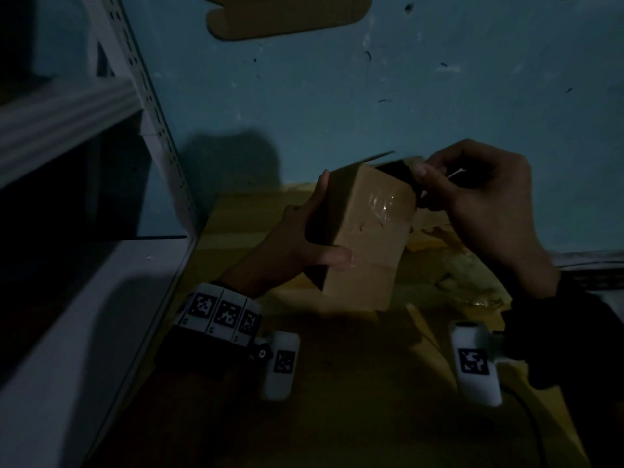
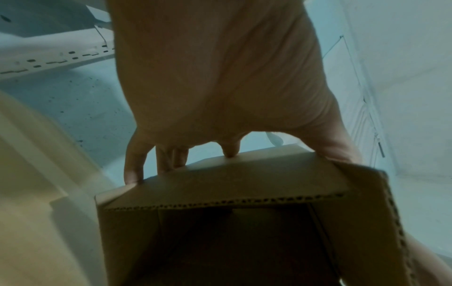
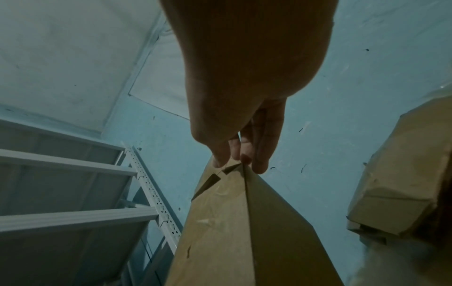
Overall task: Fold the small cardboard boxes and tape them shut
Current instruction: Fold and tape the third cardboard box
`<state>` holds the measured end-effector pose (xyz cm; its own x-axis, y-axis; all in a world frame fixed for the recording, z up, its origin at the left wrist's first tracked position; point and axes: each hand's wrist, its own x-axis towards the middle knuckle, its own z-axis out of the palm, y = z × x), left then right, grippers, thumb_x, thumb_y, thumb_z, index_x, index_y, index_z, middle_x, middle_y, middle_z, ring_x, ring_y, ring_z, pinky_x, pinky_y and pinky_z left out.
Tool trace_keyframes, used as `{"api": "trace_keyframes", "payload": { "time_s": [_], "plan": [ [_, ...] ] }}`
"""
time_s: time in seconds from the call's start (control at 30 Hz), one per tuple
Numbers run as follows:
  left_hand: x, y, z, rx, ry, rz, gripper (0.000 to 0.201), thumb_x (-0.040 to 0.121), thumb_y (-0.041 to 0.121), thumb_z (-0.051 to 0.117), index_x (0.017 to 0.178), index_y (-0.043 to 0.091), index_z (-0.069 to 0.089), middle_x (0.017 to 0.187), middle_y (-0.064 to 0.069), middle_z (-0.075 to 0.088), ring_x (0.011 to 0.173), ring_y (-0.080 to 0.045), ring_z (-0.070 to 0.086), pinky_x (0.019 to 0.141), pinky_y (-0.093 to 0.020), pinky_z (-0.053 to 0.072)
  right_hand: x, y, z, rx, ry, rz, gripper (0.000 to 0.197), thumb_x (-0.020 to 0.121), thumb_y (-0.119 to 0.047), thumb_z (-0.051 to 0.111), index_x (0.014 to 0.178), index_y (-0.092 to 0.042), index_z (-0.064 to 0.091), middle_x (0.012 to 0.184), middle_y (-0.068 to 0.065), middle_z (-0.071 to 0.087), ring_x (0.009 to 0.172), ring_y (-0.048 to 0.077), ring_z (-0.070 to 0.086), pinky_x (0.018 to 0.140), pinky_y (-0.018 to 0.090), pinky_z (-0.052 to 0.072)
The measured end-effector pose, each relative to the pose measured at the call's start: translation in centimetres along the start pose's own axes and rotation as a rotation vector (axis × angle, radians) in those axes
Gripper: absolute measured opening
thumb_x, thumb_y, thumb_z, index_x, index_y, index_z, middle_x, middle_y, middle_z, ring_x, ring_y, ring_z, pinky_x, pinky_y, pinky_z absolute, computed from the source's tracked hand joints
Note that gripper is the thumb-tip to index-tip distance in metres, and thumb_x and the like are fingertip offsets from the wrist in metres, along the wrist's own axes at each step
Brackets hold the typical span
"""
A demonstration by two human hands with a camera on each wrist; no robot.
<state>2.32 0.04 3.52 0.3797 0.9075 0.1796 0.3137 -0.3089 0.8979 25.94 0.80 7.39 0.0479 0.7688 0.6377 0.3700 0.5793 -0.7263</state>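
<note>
While a white metal shelf rack [image 1: 67,136] fills the dim left edge, the left hand [image 1: 297,238] grips the small cardboard box [image 1: 364,238] held mid-scene above flattened cardboard [image 1: 337,383]. Clear tape [image 1: 383,204] glints on it. At its far right corner, the right hand [image 1: 483,204] pinches a flap [image 3: 220,170]; the box's inside is dark.

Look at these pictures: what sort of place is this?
Probably a storeroom or packing corner: white slotted metal shelving, a bare blue wall, flattened cardboard, and a cardboard box being assembled.
</note>
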Motion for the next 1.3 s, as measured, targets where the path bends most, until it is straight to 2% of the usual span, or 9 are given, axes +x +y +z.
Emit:
{"api": "trace_keyframes", "payload": {
  "time_s": [0.13,0.27,0.37,0.5,0.7,0.87,1.0,1.2,1.3],
  "plan": [
    [0.0,0.0,-0.1,0.011,-0.002,0.004,0.128,0.057,0.046,0.078,0.156,0.037,-0.004,0.127,0.024,0.051,0.114,0.013,0.051,0.087,-0.01,0.049,-0.2,-0.4,0.1,0.011,0.066,-0.061,0.021,0.09,-0.022,0.076,0.082,-0.006,0.066,0.075,0.011,0.066,0.061,0.018,0.066,0.056,0.02,0.049],
    [0.2,0.0,-0.1,0.022,-0.005,0.001,0.128,0.057,0.047,0.078,0.155,0.039,-0.004,0.135,0.014,0.052,0.118,0.003,0.052,0.094,-0.022,0.05,-0.6,-1.4,0.3,0.053,-0.167,-0.05,0.021,0.083,-0.021,0.082,0.078,-0.005,0.069,0.067,0.008,0.066,0.059,0.016,0.066,0.055,0.021,0.05],
    [0.3,-0.5,-0.2,0.01,-0.002,0.001,0.128,0.057,0.043,0.081,0.155,0.039,0.0,0.135,0.006,0.055,0.119,-0.004,0.056,0.093,-0.03,0.054,-0.9,-1.3,0.7,-0.106,-0.299,-0.09,0.027,0.069,-0.032,0.09,0.073,-0.012,0.072,0.064,-0.004,0.068,0.059,0.011,0.067,0.057,0.028,0.053],
    [0.3,-0.6,-0.3,0.019,0.028,-0.018,0.132,0.053,0.045,0.082,0.155,0.041,-0.003,0.131,0.011,0.054,0.114,0.002,0.056,0.087,-0.024,0.054,-1.0,-1.3,1.3,-0.2,-0.333,-0.139,0.026,0.065,-0.033,0.091,0.071,-0.016,0.073,0.065,-0.011,0.068,0.058,0.009,0.067,0.055,0.035,0.056],
    [0.6,-1.0,-0.5,0.066,0.03,-0.045,0.133,0.054,0.054,0.086,0.152,0.05,-0.004,0.141,-0.003,0.049,0.126,-0.021,0.052,0.099,-0.05,0.051,-0.6,-1.6,0.9,-0.211,-0.43,-0.04,0.017,0.074,-0.023,0.087,0.072,-0.014,0.073,0.059,-0.008,0.068,0.052,0.006,0.064,0.053,0.027,0.05],
    [0.7,-1.2,-0.6,0.125,0.042,-0.09,0.135,0.048,0.065,0.085,0.147,0.059,-0.007,0.144,-0.005,0.041,0.129,-0.027,0.045,0.102,-0.054,0.047,-0.5,-1.6,0.8,-0.141,-0.5,0.007,0.015,0.083,-0.018,0.081,0.074,-0.012,0.07,0.06,0.0,0.07,0.049,0.017,0.065,0.052,0.026,0.05],
    [0.6,-1.4,-0.8,0.152,0.031,-0.111,0.133,0.047,0.065,0.085,0.144,0.064,-0.005,0.145,-0.005,0.038,0.129,-0.028,0.044,0.103,-0.055,0.044,-0.7,-1.6,0.6,-0.073,-0.528,0.029,0.012,0.086,-0.013,0.078,0.078,-0.008,0.069,0.061,0.002,0.071,0.05,0.015,0.066,0.055,0.022,0.051],
    [0.3,-0.9,-0.9,0.112,0.0,-0.063,0.131,0.055,0.051,0.081,0.153,0.047,-0.006,0.142,0.001,0.045,0.124,-0.013,0.051,0.1,-0.041,0.051,-0.8,-1.5,0.5,-0.114,-0.515,-0.005,0.014,0.083,-0.01,0.08,0.075,-0.01,0.069,0.058,-0.001,0.07,0.05,0.01,0.065,0.058,0.017,0.05],
    [0.2,-0.7,-0.9,0.105,-0.008,-0.058,0.13,0.056,0.051,0.083,0.152,0.049,-0.004,0.141,0.003,0.047,0.125,-0.013,0.051,0.101,-0.042,0.051,-0.8,-1.6,0.5,-0.109,-0.506,-0.001,0.015,0.081,-0.006,0.081,0.074,-0.008,0.069,0.06,0.0,0.07,0.049,0.01,0.065,0.056,0.015,0.049]
  ]
}}
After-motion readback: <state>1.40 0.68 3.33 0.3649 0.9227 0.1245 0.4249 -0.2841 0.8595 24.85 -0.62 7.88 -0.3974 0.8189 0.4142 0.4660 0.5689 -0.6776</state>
